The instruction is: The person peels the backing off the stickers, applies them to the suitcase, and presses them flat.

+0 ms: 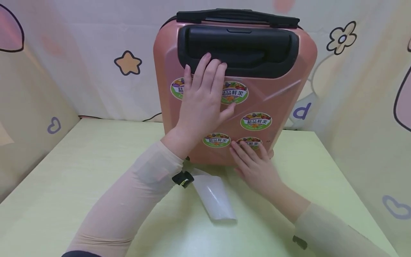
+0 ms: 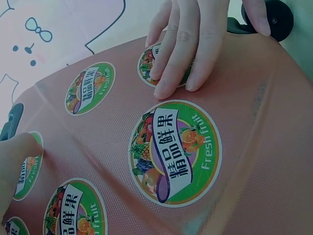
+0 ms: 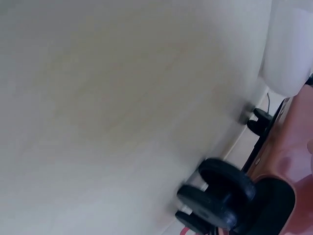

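Observation:
A pink suitcase (image 1: 273,92) with a black handle panel stands upright on the table, several oval fruit stickers on its face. My left hand (image 1: 203,103) lies flat against it, fingertips at the panel's lower edge, partly covering two upper stickers. Lower down, the fingers of my right hand (image 1: 258,173) press on the bottom right sticker (image 1: 252,142) and hide part of it. The left wrist view shows those fingers over that sticker, beside an uncovered sticker (image 2: 175,153). In the right wrist view, black wheels (image 3: 210,205) show at the suitcase's lower edge; the right fingers are mostly out of sight.
A curled, translucent white sheet (image 1: 215,198) lies on the pale table (image 1: 135,157) in front of the suitcase, between my forearms. Cartoon-printed cloth walls (image 1: 96,71) rise behind the table and on both sides. The suitcase's black top handle (image 1: 237,16) is folded down.

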Demonstrator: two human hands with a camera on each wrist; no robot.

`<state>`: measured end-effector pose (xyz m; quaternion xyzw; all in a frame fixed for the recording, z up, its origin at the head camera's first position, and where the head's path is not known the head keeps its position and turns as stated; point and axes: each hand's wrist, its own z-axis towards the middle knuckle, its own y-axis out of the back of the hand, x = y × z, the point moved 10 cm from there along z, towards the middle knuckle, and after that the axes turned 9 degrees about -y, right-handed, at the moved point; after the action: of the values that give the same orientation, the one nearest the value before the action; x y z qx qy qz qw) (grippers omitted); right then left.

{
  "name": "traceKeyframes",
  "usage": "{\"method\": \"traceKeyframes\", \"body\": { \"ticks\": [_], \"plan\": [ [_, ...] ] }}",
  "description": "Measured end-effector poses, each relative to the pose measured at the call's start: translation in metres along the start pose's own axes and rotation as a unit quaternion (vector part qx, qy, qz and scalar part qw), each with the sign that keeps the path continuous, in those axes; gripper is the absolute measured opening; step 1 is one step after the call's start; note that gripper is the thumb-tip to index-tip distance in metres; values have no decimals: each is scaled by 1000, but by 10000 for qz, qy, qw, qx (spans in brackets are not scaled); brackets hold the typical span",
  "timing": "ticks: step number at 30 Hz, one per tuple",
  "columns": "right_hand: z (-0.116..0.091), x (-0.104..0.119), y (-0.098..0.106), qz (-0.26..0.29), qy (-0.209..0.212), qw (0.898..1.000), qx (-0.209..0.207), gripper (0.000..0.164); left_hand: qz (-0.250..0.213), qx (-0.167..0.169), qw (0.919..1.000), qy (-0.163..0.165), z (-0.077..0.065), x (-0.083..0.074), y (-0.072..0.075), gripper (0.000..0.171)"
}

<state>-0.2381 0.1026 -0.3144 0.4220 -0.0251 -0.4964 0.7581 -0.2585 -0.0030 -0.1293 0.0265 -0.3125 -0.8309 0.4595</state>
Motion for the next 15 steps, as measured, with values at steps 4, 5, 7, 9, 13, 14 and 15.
{"method": "traceKeyframes", "body": {
  "ticks": [4,5,7,9,13,14,15],
  "plan": [
    [-1,-3,-2,-144,68,9999,33,50,10,-38,10000,-24,0,0,0,75],
    [-1,-4,-2,-145,77,9999,3,50,15,-50,10000,-28,0,-1,0,75],
    [-2,-5,0,-133,70,9998,-102,49,32,-70,10000,-30,0,0,0,75],
    [-3,-9,1,-99,37,9998,-160,49,50,-73,10000,-20,-1,0,-1,75],
    [-9,-20,-1,-100,-183,9998,13,55,81,-58,10000,-9,-1,1,-1,75],
    [-11,-24,0,-62,-268,9996,63,57,88,-50,9999,-5,-1,1,-1,74],
    [-12,-27,1,-21,-363,9993,71,58,97,-38,9999,0,-1,1,-2,74]
  ]
}}
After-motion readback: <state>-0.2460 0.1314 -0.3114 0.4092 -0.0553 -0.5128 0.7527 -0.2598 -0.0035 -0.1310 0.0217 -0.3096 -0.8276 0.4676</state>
